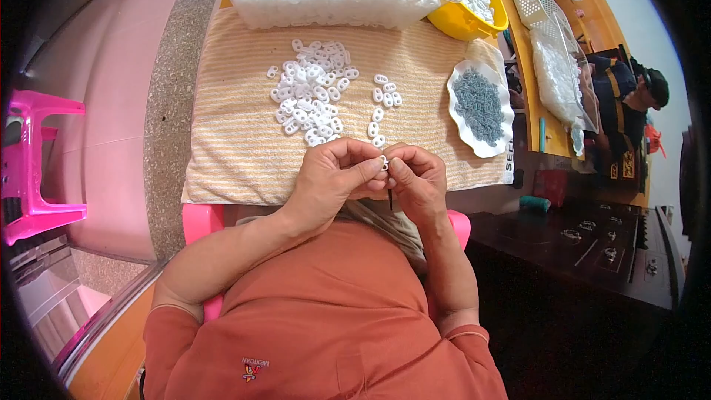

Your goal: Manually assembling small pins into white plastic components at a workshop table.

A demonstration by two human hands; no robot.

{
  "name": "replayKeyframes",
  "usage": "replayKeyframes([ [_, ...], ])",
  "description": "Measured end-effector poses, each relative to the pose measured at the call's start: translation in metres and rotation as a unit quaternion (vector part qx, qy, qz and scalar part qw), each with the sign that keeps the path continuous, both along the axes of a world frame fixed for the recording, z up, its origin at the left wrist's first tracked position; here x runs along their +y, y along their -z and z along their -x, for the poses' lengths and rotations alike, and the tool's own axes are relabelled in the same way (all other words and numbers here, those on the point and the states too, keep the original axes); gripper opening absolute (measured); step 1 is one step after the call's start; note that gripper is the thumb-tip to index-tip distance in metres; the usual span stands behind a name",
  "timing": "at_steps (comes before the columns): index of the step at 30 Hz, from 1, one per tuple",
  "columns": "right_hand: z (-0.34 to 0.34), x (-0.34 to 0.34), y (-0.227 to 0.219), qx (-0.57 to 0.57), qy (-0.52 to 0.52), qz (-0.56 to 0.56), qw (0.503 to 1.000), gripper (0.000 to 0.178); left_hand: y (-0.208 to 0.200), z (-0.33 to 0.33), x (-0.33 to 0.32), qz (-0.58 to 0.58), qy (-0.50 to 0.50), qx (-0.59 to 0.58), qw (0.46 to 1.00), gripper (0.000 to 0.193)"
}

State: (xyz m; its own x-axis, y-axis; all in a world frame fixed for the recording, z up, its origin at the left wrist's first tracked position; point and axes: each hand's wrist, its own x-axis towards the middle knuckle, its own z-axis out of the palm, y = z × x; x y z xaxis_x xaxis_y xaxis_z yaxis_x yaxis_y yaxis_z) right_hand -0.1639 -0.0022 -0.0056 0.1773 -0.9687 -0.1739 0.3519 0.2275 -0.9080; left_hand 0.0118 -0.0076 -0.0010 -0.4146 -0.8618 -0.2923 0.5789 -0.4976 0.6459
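Gripping a small white piece between closed thumbs and fingers, the left hand and right hand are meeting over the striped towel's near edge. A thin dark object is projecting below; which hand is holding it cannot be told. Beyond, a heap of white two-holed pieces is lying left of a smaller group; a wavy-rimmed white dish is holding grey parts.

The middle is bright, and the left hand and right hand look clear. The white pieces toward eleven o'clock are very bright. The clear bin at twelve shines along its edge. Down at four, the dark furniture is hard to see. The grey strip at ten bends, and the corners are black.
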Motion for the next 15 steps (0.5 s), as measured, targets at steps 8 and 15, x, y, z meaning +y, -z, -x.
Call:
replayKeyframes([
  [8,0.0013,0.0006,0.0023,0.018,0.006,0.003,1.0,0.013,-0.0022,-0.0005,-0.0001,-0.001,0.002,0.005,1.0,0.013],
  [15,-0.0008,0.0011,-0.0002,-0.001,0.013,-0.005,1.0,0.012,-0.0011,-0.0003,-0.0001,0.002,0.002,0.005,1.0,0.014],
])
